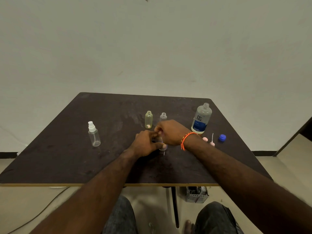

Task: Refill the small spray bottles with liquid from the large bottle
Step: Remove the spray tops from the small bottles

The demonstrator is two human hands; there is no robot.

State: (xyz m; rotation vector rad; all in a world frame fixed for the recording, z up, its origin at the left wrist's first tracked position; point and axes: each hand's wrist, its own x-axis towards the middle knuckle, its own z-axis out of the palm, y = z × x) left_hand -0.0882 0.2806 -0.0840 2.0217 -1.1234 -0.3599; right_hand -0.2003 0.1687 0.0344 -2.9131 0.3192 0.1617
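Both hands met over the middle of the dark bench (67,157). The left hand (145,144) had its fingers curled round a small clear bottle (163,146) that stood upright on the bench, its thumb pressed against the lower wall. The right hand (170,132), with an orange thread band (185,139) on the wrist, sat over the bottle's top with its fingers pinched together there; what they pinched was hidden, perhaps the bottle's spray cap, so only the tight pinch itself could be told.

Behind the hands stood two small open-necked bottles side by side: a yellowish bottle (148,119) with a pink piece at its bottom, and a clear bottle (163,116) partly hidden by the right hand. To the left, well apart, a clear spray bottle (94,135) stood with its white pump top on. The large bottle (201,119), uncapped, with a blue-and-white label, stood upright at the right rear of the bench. Near its foot lay a pink cap (205,139), a pink spray head (212,141) with its dip tube pointing up, and a blue cap (222,137) farther right.

Under the bench, a grey perforated basket (196,195) sat on the floor.
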